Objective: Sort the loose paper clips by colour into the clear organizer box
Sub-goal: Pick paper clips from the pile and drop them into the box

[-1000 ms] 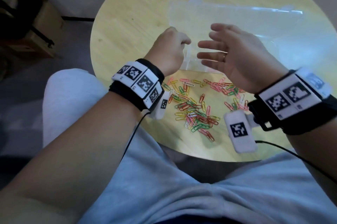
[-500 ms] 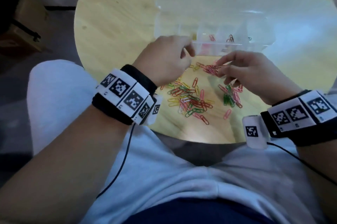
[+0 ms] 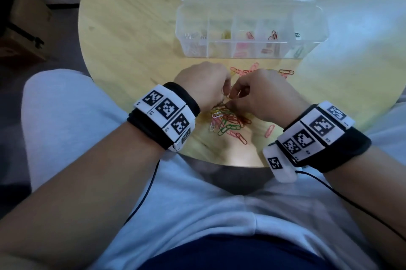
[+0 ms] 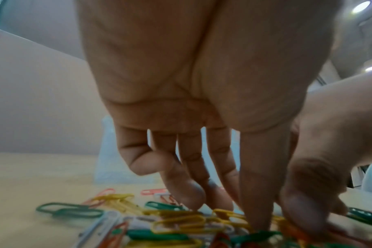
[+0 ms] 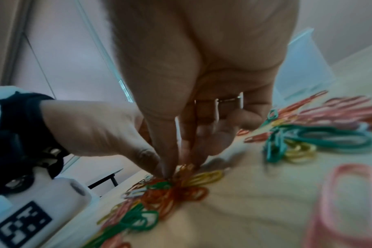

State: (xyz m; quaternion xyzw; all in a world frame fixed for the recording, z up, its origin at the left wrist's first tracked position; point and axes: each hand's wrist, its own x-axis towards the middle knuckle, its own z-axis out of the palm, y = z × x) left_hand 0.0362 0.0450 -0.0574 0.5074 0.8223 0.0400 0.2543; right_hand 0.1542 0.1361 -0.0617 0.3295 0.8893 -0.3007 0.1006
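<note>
Round and pale, the wooden table fills the space in front of your knees, with a brown cardboard box on the floor off to its left. Your clear organizer box stands on the far half of the table with its lid thrown back. Its row of compartments holds a few sorted clips: whitish ones at the left end, then yellow, pink, red, and a dark one at the right end.

The loose paper clips lie in a mixed heap near the table's close edge, directly under your two hands, with a smaller scatter of pink and red clips between your hands and the box.

Your left hand is lowered over the heap with its fingers pointing down, the tips touching green and yellow clips. The thumb and forefinger are drawn close together at the pile, but you cannot tell from these views whether a clip is caught between them.

Your right hand meets the left over the same spot. In the right wrist view its thumb and first fingers come together onto a bunch of orange clips at the top of the heap, the other fingers curled behind. A single pink clip lies apart, just beside your right wrist.
</note>
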